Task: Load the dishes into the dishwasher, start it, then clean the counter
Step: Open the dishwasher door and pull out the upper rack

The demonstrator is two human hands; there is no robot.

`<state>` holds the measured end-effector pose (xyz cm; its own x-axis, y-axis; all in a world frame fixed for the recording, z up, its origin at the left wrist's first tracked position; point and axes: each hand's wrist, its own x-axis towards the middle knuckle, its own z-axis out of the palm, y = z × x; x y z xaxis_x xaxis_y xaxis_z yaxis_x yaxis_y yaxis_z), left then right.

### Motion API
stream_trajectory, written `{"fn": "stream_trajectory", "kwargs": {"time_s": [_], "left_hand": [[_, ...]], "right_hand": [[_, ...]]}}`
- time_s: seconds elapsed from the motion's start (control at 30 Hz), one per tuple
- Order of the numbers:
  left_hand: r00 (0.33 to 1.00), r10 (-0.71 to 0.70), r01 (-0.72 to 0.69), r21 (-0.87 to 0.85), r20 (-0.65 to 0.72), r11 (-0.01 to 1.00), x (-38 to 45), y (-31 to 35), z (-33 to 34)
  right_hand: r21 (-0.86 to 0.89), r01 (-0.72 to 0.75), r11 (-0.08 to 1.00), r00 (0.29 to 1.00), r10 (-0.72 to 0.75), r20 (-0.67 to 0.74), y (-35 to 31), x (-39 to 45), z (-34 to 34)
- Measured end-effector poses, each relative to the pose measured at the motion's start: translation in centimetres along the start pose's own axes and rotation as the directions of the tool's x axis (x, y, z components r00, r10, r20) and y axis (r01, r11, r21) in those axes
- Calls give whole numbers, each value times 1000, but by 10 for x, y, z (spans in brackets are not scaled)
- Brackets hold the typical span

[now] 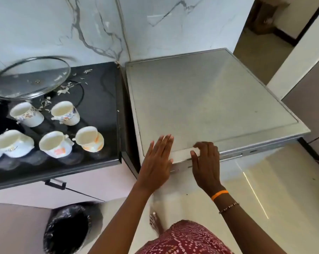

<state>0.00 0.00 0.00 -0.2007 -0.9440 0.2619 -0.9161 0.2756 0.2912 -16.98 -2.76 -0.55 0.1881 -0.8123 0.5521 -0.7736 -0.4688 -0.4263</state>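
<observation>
Nearest, below the dishwasher, a bin lined with crinkled black plastic stands on the pale glossy floor. Both hands meet the dishwasher's front edge, likely to find the door's lip and pull it open, so loading has not begun by the look of it. Left hand: fingers straight and close together, palm down, laid flat over the front left corner. Right hand: fingers bent, tips curling over the front rim; whether they truly grip the door's top edge cannot be told. The dishwasher's top is a flat grey matte slab with a metal rim, nothing on it. Left of the dishwasher, the black polished counter holds five white ceramic cups, printed with floral and orange patterns, tipped on their sides, waiting to be loaded. Farther back on the counter, pale scraps lie scattered beside a round glass lid, metal-rimmed, propped at a tilt. Behind the dishwasher rises a white marble-veined wall.
</observation>
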Motion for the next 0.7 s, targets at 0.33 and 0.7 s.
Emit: {"fn": "stream_trajectory", "kwargs": {"time_s": [0.33,0.7], "left_hand": [[976,-141,119,135,167,984,-55,57,19],[895,-390,381,84,218,921,-77,129,7]], "right_hand": [[776,-562,-286,392,734,554,77,-19,-30],[641,-568,-516,360,545,757,109,-19,-14]]}}
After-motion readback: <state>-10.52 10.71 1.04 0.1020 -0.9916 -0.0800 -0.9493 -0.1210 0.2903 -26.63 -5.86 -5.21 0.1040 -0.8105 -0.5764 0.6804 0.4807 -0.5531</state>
